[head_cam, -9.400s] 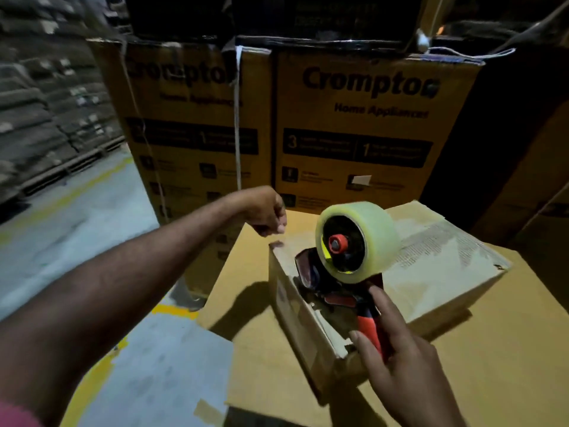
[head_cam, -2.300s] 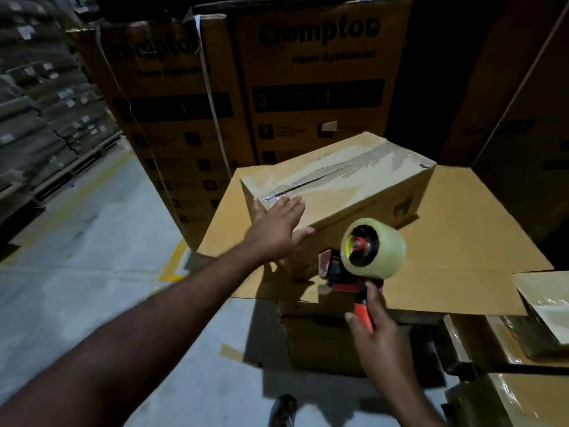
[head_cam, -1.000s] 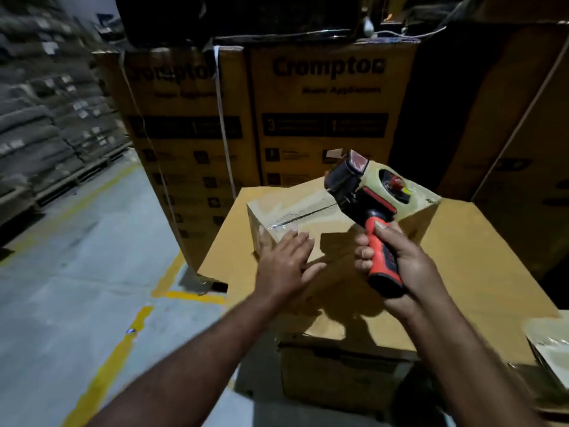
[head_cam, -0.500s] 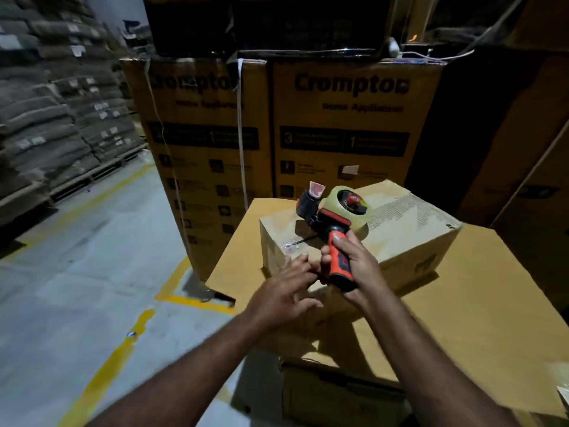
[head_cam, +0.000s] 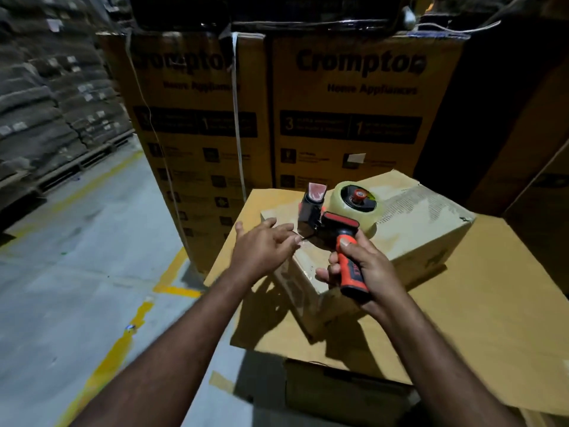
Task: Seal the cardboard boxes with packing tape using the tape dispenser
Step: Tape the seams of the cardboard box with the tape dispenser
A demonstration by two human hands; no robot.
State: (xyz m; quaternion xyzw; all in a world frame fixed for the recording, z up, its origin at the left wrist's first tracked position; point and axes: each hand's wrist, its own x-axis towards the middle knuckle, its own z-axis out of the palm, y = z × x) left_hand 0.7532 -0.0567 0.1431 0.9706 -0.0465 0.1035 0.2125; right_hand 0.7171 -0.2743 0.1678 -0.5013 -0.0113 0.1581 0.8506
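Dim warehouse (head_cam: 77,257) — right hand (head_cam: 366,269) grips tape dispenser (head_cam: 338,217), half-hiding box (head_cam: 415,223) seam; left hand (head_cam: 264,245) slack.

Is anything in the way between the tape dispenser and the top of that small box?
Nothing visible lies between them. The tape dispenser, gripped by the right hand, is over the top of the small cardboard box. The left hand hovers beside the dispenser's front end, at the box's left edge.
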